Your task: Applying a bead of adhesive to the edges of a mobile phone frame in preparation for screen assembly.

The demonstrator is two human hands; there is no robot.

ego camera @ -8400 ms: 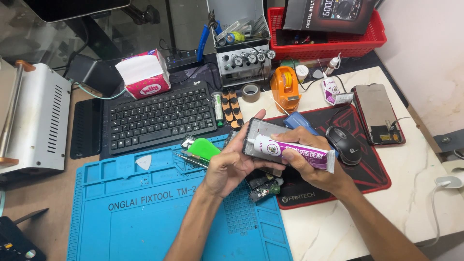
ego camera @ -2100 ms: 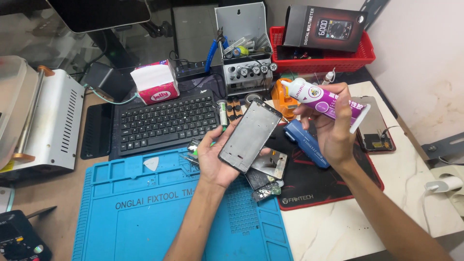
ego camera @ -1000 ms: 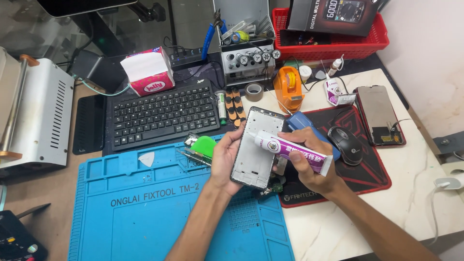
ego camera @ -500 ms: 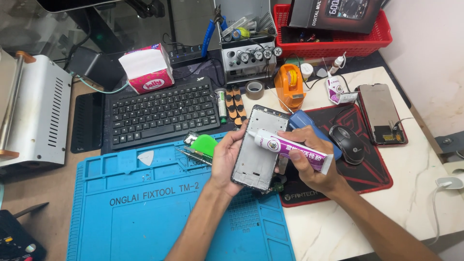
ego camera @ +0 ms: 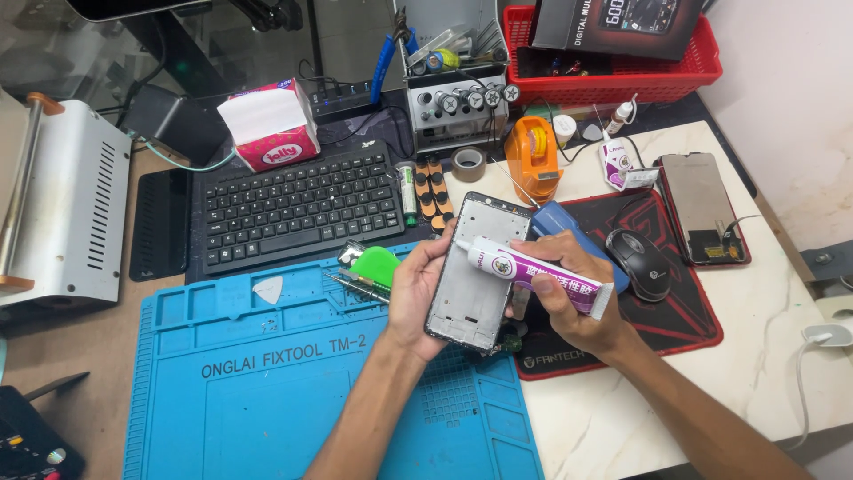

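My left hand (ego camera: 416, 289) grips a grey phone frame (ego camera: 475, 276) by its left edge and holds it tilted above the blue work mat (ego camera: 267, 391). My right hand (ego camera: 569, 298) holds a white and purple glue tube (ego camera: 533, 271). The tube's nozzle touches the frame's upper left edge. A small circuit board peeks out under the frame's lower end.
A black keyboard (ego camera: 298, 209) lies behind the mat. A black mouse (ego camera: 638, 262) and a blue case (ego camera: 569, 227) rest on the black and red mouse pad (ego camera: 666, 311). An orange tape dispenser (ego camera: 531, 160), a red basket (ego camera: 613, 62), a phone (ego camera: 702, 209) and a green tool (ego camera: 373, 265) lie around.
The right hand brought the glue tube down from the air to the frame. The left hand tilted the frame more upright; since then both hands have barely moved.
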